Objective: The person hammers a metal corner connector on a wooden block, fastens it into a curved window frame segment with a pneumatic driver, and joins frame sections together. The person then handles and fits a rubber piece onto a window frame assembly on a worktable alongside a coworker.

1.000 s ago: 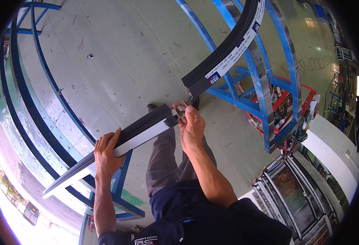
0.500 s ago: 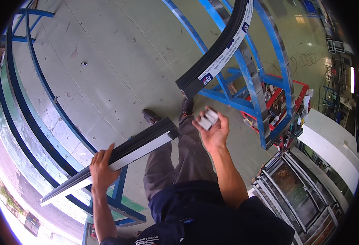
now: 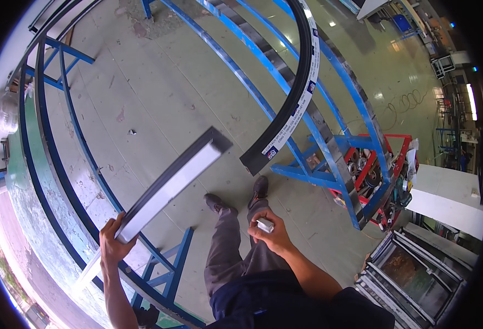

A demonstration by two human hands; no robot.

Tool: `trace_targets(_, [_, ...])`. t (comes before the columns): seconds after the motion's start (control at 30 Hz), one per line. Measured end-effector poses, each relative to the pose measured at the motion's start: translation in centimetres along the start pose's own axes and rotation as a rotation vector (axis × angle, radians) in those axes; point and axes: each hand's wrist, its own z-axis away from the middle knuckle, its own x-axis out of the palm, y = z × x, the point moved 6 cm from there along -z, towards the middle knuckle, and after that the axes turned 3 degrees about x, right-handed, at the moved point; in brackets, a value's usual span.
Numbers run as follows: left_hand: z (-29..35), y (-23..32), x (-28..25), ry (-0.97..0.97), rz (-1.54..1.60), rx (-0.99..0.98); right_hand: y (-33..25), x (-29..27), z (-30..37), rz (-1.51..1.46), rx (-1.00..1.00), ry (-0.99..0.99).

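Observation:
At the left, my left hand [image 3: 114, 244] is closed round a long window-frame profile [image 3: 167, 192], black on one side and white on the other. The profile slants up to the right, and its cut end hangs over the floor. In front of my thighs, my right hand [image 3: 273, 234] is closed on a small silver metal block [image 3: 264, 224]. Beyond it, a black curved profile [image 3: 285, 109] with a white printed film strip lies along a blue rack [image 3: 329, 131]. One cut end of that curved piece points toward the held profile, with a gap between the two.
A blue rack with long dark rails [image 3: 60, 142] runs along my left. A red tool cart [image 3: 370, 164] stands beside the right rack, near a white panel [image 3: 450, 194]. Metal frames with glass [image 3: 411, 274] lean at the lower right. My shoes [image 3: 214, 203] stand between the racks.
The profile's free end has swung up and away from me, while my left hand has shifted left and down. My right hand has dropped lower, its fingers now wrapped round the metal block.

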Motion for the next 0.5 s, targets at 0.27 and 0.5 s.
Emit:
trace_targets(0.27, [-14.4, 9.1, 0.6, 0.029, -0.01, 0.089, -6.4, 6.4, -1.3, -0.57, -0.057, -0.459])
trace_targets(0.5, [-26.2, 13.4, 4.7, -0.061, -0.065, 0.029, -14.8, -1.7, -4.4, -0.265, -0.289, -0.237])
